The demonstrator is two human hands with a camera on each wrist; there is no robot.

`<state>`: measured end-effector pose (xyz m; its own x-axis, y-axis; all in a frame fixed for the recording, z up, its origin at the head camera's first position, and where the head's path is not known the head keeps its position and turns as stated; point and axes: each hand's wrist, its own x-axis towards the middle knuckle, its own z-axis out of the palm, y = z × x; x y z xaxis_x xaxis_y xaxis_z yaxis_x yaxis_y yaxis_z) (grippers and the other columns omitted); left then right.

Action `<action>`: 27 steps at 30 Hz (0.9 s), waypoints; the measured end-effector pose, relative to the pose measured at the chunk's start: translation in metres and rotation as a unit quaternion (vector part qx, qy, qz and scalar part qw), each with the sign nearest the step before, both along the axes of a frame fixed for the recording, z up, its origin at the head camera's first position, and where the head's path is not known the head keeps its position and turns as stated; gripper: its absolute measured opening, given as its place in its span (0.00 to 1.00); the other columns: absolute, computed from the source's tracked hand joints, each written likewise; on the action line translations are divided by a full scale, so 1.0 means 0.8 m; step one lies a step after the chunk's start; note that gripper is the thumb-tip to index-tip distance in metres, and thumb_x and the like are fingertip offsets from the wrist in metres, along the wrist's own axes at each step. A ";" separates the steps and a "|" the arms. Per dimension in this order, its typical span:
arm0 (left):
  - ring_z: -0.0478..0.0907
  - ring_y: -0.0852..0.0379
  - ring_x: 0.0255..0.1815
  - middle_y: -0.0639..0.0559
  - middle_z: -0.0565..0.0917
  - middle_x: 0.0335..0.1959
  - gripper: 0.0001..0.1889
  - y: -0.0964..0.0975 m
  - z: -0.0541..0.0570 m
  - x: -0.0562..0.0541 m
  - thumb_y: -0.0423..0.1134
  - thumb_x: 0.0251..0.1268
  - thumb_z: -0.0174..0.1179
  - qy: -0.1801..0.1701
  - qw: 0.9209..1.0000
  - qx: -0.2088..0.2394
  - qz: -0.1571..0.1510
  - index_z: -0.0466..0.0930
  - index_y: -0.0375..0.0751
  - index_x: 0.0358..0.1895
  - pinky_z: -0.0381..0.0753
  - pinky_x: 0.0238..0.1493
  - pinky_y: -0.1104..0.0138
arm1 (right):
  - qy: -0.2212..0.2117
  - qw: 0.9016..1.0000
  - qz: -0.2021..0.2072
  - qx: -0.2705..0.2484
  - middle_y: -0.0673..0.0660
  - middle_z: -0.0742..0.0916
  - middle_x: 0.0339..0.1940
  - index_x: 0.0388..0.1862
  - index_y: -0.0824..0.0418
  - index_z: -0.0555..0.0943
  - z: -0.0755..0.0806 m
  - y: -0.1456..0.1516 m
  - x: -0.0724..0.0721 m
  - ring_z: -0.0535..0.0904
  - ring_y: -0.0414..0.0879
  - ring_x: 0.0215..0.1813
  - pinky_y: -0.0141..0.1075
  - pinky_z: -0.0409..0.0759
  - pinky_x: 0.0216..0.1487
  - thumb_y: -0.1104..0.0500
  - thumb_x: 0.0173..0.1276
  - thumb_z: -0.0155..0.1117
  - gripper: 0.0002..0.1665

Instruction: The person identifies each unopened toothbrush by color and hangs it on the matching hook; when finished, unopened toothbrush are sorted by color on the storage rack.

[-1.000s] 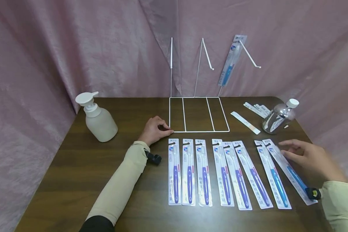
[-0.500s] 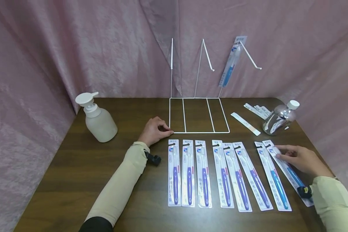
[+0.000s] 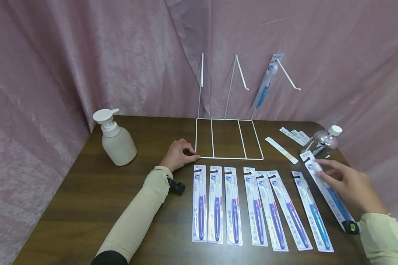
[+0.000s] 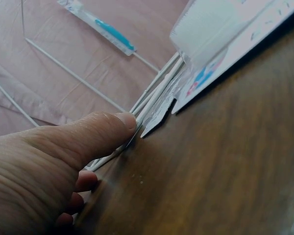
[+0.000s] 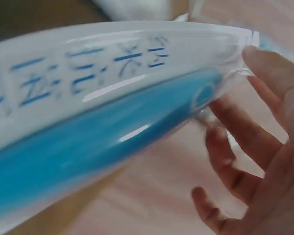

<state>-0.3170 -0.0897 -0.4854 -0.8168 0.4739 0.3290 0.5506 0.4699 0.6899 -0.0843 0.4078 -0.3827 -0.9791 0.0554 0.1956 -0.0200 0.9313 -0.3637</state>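
My left hand (image 3: 180, 156) pinches the front left corner of a white wire display rack (image 3: 232, 158) with three hooks. From the right hook hangs a packaged blue toothbrush (image 3: 264, 89). My right hand (image 3: 355, 186) holds another packaged blue toothbrush (image 3: 335, 200) near its head end, thumb and fingers at the pack's edges; its blue handle (image 5: 112, 132) fills much of the right wrist view. Beside it on the table lies one more packaged blue toothbrush (image 3: 313, 211). Several packaged purple toothbrushes (image 3: 233, 206) lie in a row before the rack.
A white pump bottle (image 3: 119, 145) stands at the left. At the back right are a clear bottle (image 3: 321, 141) with a white cap, a white strip (image 3: 281, 150) and several more strips (image 3: 293, 136). A pink curtain (image 3: 146, 66) hangs behind the table.
My right hand has reached the rightmost toothbrush pack, taken hold of it and shifted it up, away from the blue one beside it. My left hand stays at the rack corner.
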 end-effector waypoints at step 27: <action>0.75 0.58 0.38 0.58 0.82 0.33 0.08 -0.001 -0.004 -0.001 0.45 0.57 0.82 -0.001 1.000 -0.004 -0.004 0.90 0.54 0.28 0.75 0.44 0.61 | 0.361 0.928 -0.021 -0.091 0.67 0.92 0.38 0.66 0.53 0.84 0.118 -0.147 -0.115 0.69 0.10 0.30 0.35 0.56 0.50 0.59 0.66 0.81 0.30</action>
